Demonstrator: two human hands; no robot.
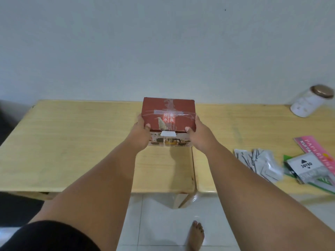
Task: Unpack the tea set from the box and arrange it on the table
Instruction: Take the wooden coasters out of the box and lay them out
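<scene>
Currently both hands are on the red box [168, 113] — left hand [141, 132] grips its left side, right hand [199, 134] its right side; thumbs curled over the top face, other fingers hidden behind the box; box taped shut, lid face up, over the wooden table [72, 142], its right edge at the seam with a second table [235, 124]; resting or just lifted — cannot tell; right of the box, well apart: a pile of white sachets [261, 163], a grey Joyko packet [306, 166], a pink paper pack [315, 147]; further right of the box, a white jar [308, 104] with a brown lid.
</scene>
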